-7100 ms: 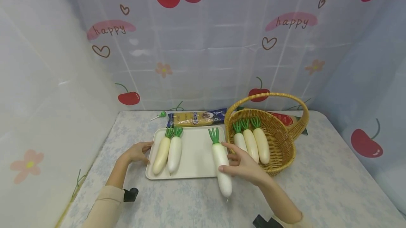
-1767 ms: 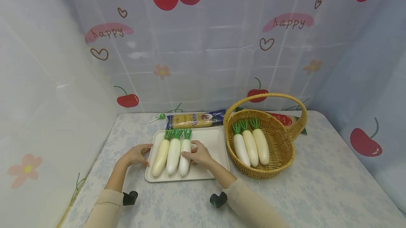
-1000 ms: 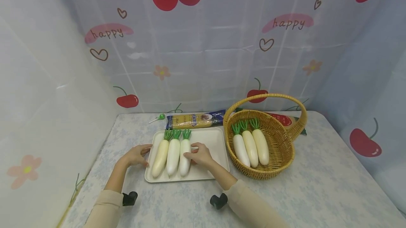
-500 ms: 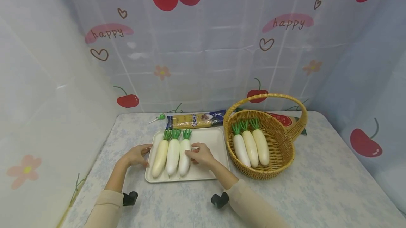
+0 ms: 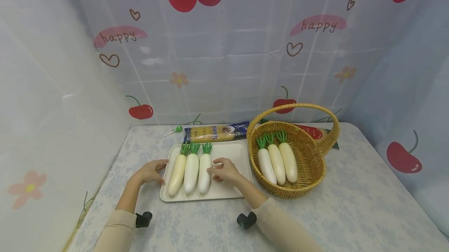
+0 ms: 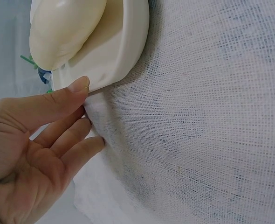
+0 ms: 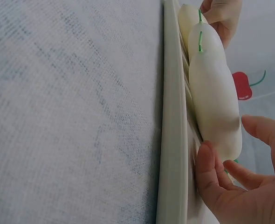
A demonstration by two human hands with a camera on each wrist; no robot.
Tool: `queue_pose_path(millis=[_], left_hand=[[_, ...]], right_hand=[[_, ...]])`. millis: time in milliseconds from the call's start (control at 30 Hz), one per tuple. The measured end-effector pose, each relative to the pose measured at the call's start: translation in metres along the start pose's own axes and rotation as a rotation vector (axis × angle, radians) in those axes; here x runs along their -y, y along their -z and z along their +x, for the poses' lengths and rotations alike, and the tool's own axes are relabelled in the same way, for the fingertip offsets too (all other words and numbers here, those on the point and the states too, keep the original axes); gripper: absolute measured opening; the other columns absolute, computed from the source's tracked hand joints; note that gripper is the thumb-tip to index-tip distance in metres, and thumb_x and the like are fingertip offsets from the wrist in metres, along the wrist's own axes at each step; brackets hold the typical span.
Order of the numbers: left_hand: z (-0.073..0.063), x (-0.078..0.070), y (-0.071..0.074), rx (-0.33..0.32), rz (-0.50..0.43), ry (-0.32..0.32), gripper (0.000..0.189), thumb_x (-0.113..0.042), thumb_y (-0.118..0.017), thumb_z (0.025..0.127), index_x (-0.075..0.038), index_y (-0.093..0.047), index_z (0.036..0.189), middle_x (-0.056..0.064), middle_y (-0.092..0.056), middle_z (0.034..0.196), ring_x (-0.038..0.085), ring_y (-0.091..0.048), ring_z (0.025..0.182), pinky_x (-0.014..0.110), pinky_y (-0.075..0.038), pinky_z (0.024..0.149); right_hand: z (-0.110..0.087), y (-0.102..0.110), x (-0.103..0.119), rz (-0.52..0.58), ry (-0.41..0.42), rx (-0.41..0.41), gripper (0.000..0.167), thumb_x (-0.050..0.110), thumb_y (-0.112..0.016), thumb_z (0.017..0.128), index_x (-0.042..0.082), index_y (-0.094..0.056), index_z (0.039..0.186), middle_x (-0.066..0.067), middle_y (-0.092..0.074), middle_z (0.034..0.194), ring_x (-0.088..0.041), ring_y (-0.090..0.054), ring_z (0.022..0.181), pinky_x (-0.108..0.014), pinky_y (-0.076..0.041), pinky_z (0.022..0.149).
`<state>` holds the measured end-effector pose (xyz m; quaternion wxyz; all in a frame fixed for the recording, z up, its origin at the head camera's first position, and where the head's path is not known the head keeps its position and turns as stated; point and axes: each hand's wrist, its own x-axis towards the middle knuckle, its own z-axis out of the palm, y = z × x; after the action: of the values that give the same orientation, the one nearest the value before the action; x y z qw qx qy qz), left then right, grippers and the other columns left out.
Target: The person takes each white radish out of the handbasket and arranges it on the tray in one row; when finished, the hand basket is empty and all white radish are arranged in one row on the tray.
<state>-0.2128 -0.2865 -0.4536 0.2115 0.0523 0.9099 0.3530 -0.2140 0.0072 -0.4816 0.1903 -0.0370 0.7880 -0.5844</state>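
Note:
Three white radishes with green tops lie side by side on a cream tray (image 5: pixel 228 193): a yellowish one (image 5: pixel 177 176), a whiter middle one (image 5: pixel 191 174) and the rightmost radish (image 5: pixel 205 174). My right hand (image 5: pixel 226 172) is at the right flank of the rightmost one, its fingers loosely spread. In the right wrist view the thumb and fingers stand around that radish (image 7: pixel 214 98) without gripping it. My left hand (image 5: pixel 150 172) rests at the tray's left edge. The left wrist view shows its thumb touching the tray's rim (image 6: pixel 128 51), the other fingers loosely bent beside it.
Right of the tray stands a wicker basket (image 5: pixel 308 182) with a tall handle, holding three more radishes (image 5: pixel 277 164). Behind the tray lie a pasta packet (image 5: pixel 215 133) and a green lollipop (image 5: pixel 179 128). A red-labelled packet (image 5: pixel 312 131) is partly hidden behind the basket.
My right hand held the rightmost radish over the tray's right edge earlier, then laid it beside the other two. Just now the hand has eased off it slightly rightward. The left hand stays put.

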Motion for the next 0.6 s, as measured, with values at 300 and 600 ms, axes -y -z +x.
queue_pose_path(millis=[300,600], left_hand=[[-0.0007,0.0001,-0.0006,-0.006,0.013,-0.001,0.089,0.006,-0.079,0.065,0.010,-0.032,0.141,0.032,-0.035,0.141,0.045,-0.036,0.130,0.053,-0.035,0.104],[-0.0005,0.0005,0.0001,-0.001,-0.005,-0.007,0.090,0.008,-0.078,0.065,0.010,-0.031,0.141,0.032,-0.033,0.142,0.046,-0.034,0.130,0.053,-0.036,0.104]], right_hand=[[0.0020,-0.0052,0.0004,0.021,0.004,0.050,0.059,0.016,-0.072,0.082,-0.008,-0.048,0.130,-0.015,-0.067,0.088,-0.021,-0.068,0.069,-0.034,-0.059,0.063],[0.0019,-0.0053,0.0010,0.042,0.007,0.077,0.060,0.017,-0.069,0.084,-0.008,-0.045,0.133,-0.018,-0.068,0.094,-0.020,-0.068,0.071,-0.034,-0.059,0.065]])
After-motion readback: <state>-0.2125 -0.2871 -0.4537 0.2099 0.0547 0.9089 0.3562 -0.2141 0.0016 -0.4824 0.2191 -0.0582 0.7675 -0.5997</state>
